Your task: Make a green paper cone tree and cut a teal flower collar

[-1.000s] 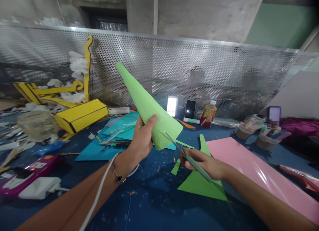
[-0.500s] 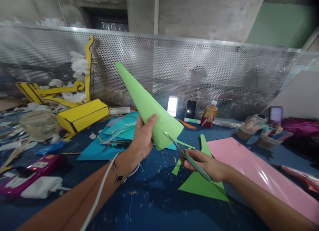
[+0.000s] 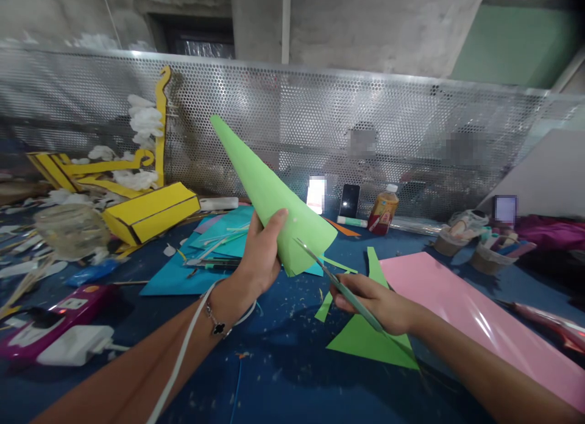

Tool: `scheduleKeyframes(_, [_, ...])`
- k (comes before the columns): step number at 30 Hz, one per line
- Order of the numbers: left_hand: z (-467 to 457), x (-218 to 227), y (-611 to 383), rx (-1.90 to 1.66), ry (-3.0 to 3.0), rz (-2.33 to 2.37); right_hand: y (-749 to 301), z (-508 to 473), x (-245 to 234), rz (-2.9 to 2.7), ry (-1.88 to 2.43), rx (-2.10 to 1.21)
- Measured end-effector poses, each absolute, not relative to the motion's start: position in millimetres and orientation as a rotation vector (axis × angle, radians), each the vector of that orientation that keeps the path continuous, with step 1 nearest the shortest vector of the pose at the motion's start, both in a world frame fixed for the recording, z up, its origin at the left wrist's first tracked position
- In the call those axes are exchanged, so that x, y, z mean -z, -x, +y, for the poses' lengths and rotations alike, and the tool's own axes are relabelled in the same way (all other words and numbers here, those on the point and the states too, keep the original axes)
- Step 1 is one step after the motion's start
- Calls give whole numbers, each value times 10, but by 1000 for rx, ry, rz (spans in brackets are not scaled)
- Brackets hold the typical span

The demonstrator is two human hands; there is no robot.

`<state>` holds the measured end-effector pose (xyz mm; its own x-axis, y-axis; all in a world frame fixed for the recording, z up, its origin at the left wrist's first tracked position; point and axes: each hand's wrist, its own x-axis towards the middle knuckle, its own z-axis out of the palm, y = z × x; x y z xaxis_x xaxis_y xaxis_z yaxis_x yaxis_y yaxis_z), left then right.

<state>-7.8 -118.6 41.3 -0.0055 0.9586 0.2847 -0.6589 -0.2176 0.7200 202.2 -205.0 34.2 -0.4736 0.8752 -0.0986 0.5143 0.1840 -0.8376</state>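
Observation:
A light green paper cone (image 3: 265, 192) slants up to the left, narrow end at the top and wide end at the lower right. My left hand (image 3: 262, 253) is closed around its lower part, thumb lying on the near side. In my right hand (image 3: 370, 299) is a pair of scissors (image 3: 345, 290) with green handles. Their blades lie over the near face of the cone near its wide end; whether they touch the paper I cannot tell. Below my right hand, green paper offcuts (image 3: 365, 348) rest on the blue table (image 3: 283, 375).
Blue paper sheets (image 3: 178, 278) and a yellow box (image 3: 153, 211) sit to the left, near a purple power strip (image 3: 68, 314). Pink card (image 3: 475, 308) spreads on the right. Phones, a drink bottle (image 3: 384, 211) and pen cups (image 3: 496, 253) stand farther back, before a perforated metal screen (image 3: 256, 101).
Almost nothing differs. The scissors and my right hand have shifted very slightly; my left hand keeps the cone in the same pose.

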Motion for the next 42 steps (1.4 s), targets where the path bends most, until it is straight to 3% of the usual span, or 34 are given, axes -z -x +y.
scheduleKeyframes(7, [-1191, -422, 80, -1570, -860, 439, -2047, -2029, -296, -2092, 1301, -1160])
scheduleKeyframes(16, [-1171, -434, 67, -1575, -840, 442, -2084, -1959, -235, -2214, 1366, -793])
scheduleKeyframes(28, [-1124, -400, 86, -1623, -842, 466, -2214, -1959, -156, -1985, 1075, -1305])
scheduleKeyframes(42, [-1198, -414, 53, -1601, -843, 511, -2193, -1976, -225, -2052, 1050, -1331])
